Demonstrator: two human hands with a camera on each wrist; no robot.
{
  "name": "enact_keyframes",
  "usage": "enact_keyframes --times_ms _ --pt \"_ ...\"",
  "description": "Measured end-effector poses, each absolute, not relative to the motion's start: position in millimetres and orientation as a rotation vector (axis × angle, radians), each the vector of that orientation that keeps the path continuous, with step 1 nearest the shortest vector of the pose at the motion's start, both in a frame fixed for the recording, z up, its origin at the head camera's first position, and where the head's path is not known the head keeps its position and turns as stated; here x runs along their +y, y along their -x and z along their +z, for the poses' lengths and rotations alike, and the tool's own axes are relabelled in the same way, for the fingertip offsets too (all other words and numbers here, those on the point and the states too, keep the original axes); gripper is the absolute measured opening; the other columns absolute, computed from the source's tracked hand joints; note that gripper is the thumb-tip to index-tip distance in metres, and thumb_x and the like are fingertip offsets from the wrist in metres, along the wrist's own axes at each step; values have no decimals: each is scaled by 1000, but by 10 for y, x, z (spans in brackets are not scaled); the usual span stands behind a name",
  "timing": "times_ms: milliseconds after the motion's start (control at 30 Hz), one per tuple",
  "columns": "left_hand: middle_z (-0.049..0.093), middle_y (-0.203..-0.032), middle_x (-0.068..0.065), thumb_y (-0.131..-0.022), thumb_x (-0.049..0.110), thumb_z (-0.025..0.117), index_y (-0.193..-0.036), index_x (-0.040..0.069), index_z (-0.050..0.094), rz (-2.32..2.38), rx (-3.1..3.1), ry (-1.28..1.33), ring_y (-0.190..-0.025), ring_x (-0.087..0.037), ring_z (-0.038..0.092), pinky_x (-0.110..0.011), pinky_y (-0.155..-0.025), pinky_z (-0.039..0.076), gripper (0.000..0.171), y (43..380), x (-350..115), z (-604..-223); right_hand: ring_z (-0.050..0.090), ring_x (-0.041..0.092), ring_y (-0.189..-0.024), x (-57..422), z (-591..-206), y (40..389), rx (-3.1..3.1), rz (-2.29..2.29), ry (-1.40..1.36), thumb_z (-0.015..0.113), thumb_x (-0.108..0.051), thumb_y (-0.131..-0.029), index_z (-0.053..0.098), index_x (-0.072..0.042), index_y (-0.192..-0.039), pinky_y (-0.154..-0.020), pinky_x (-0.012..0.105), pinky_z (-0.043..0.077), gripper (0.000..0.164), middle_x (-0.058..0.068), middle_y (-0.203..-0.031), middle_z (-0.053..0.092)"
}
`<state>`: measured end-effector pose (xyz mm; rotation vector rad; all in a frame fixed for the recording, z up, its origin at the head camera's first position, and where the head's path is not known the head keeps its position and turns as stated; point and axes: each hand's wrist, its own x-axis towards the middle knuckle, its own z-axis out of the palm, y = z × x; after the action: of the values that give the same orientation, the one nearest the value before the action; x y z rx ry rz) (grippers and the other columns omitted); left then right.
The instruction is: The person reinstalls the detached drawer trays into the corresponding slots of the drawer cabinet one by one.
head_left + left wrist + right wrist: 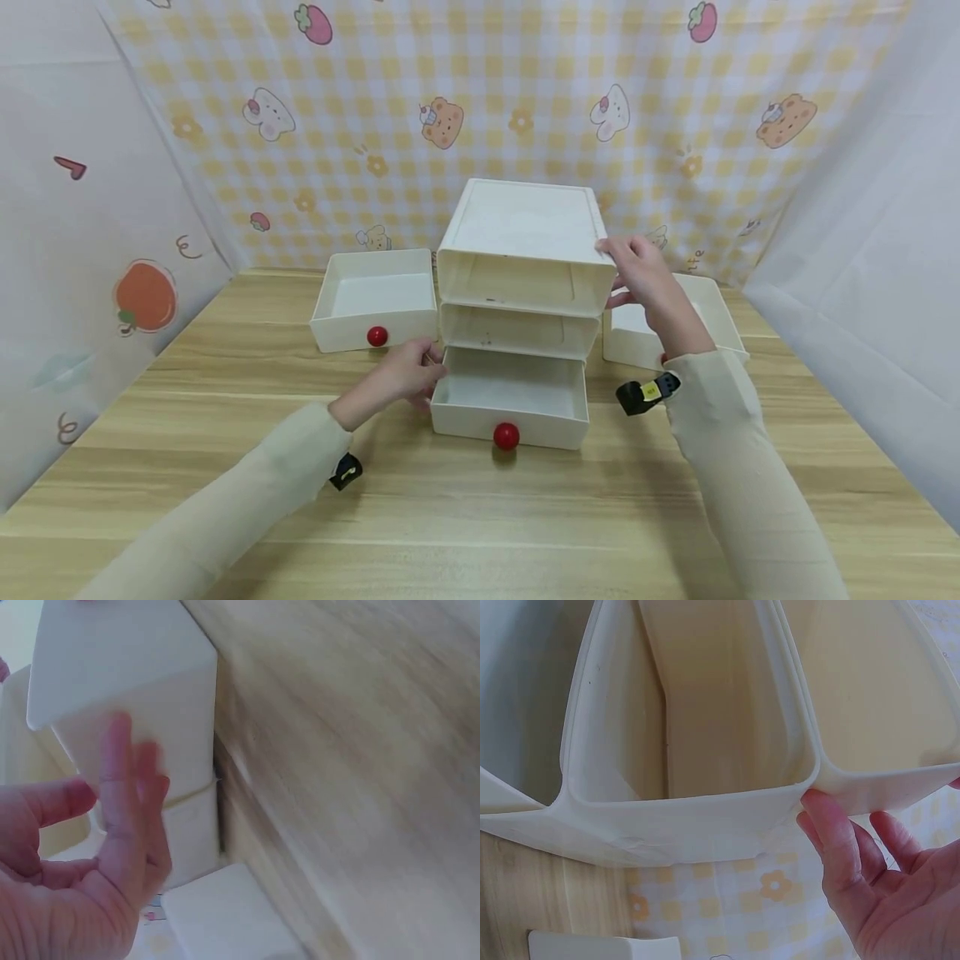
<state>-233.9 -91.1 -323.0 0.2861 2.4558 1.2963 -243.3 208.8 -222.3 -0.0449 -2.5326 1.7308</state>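
Observation:
In the middle of the table stands a white drawer cabinet (528,218) with three tiers. Its top two slots are empty, and the white bottom drawer (517,383), with a red ball knob (506,436), juts out of the lowest slot. My left hand (408,371) is beside that drawer's left wall. In the left wrist view, its fingers (118,761) stretch along the wall; whether they touch it I cannot tell. My right hand (637,271) holds the cabinet's upper right edge, one digit on top and bent fingers (836,832) against the side.
One removed white drawer (375,323) with a red knob stands left of the cabinet. Another white drawer (705,304) stands at right, partly behind my right arm. A checked cloth (517,100) hangs behind the wooden table (480,533).

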Motion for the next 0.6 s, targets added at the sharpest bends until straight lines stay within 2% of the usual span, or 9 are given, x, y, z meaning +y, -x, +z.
enact_keyframes --times_ms 167,300,400,500,600 --pt "57 -96 -15 -91 17 57 -111 -2 49 1115 2744 -441 -71 -19 57 -27 -57 53 29 2213 -896 -3139 60 9 -65 2085 -2213 2431 -2533 1730 32 42 -45 -92 42 -15 -98 -56 24 55 30 10 -106 48" --pt "56 -105 -12 -89 22 61 -119 0 48 913 2995 -626 -88 -22 56 -31 -72 53 39 2039 -841 -3043 60 9 -65 2084 -2209 2434 -2524 1736 29 43 -44 -92 42 -15 -97 -56 24 55 30 10 -105 48" --pt "56 -111 -11 -88 22 63 -120 3 52 732 3117 -803 -101 -25 54 -36 -83 52 39 1909 -774 -3015 59 10 -67 2083 -2215 2434 -2522 1735 40 43 -44 -91 42 -16 -99 -56 24 56 30 8 -107 46" --pt "57 -111 -8 -86 22 64 -120 8 54 578 3150 -985 -102 -24 52 -36 -83 52 37 1809 -695 -3034 59 11 -69 2084 -2224 2436 -2522 1733 53 43 -45 -91 42 -16 -100 -57 25 56 31 8 -108 45" --pt "57 -107 -6 -85 18 65 -119 11 57 479 3141 -1166 -95 -21 52 -30 -76 51 35 1744 -622 -3081 59 12 -69 2085 -2230 2438 -2526 1731 54 43 -45 -91 42 -16 -101 -57 25 56 31 9 -109 45"
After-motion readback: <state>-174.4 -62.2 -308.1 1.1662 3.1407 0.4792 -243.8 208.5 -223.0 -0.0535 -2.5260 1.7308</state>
